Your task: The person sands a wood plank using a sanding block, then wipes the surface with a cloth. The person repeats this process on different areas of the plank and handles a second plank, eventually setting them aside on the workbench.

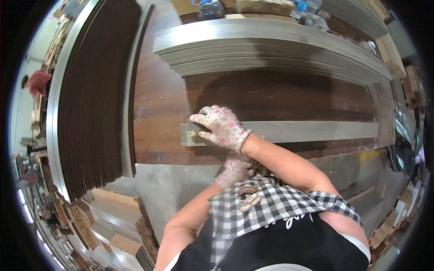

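A narrow grey wood-grain plank [316, 131] lies crosswise on the brown tabletop [156, 101]. My right hand [221, 126], in a white glove with pink flowers, is over the plank's left end. Its fingers are curled around a small dark piece resting against the board, too covered to name. Close to my body at the table's near edge is my left hand [235, 171], in a matching glove. It is low in front of the checked apron [275, 198], partly blurred, and its fingers are too hidden to show any grip.
Behind the plank runs a stack of long grey boards [271, 34]. Many dark-edged boards [97, 95] stand packed together on the left. Bottles [299, 9] sit at the back. Cartons [115, 212] are at lower left, and another person [38, 83] is far left.
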Motion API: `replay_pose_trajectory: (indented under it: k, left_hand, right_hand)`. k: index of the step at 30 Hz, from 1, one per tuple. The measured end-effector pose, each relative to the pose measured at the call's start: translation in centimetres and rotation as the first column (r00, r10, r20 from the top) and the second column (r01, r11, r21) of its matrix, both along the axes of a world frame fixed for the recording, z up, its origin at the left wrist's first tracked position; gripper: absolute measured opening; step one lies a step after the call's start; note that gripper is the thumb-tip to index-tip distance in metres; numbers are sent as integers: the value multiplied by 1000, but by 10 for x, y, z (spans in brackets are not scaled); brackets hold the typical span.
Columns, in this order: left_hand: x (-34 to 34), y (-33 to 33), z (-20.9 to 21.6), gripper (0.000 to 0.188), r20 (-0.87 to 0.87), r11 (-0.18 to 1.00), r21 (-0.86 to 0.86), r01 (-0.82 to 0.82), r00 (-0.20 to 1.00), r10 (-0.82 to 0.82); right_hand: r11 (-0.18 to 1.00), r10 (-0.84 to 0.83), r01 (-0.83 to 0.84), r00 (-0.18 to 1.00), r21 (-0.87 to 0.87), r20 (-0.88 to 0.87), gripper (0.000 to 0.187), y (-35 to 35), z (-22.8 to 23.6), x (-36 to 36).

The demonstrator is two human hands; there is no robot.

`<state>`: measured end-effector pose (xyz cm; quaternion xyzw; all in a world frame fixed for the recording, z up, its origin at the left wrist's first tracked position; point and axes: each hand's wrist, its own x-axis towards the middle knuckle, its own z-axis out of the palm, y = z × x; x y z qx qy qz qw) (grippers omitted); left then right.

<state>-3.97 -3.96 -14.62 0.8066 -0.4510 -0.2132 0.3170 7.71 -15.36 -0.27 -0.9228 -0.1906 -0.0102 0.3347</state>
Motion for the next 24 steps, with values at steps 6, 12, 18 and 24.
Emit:
replay_pose_trajectory:
  k: [6,12,18,24]
  left_hand:
    - [33,-14,96,60,70,937,-349,-20,996,47]
    - [32,-40,121,31,-29,933,-343,-103,995,100]
    - [30,-75,142,33,217,986,-165,-36,974,72]
    - [23,-133,167,52,270,1000,-12,23,963,-19]
  right_hand:
    - [980,-186,177,978,-94,-90,43,-182,10,-72]
    - [926,-344,348,937,-146,54,44,-187,30,-101]
    - [924,-341,351,936,-151,89,38,-212,20,-127]
    - [586,-607,710,704,-391,369,30,-350,26,-195]
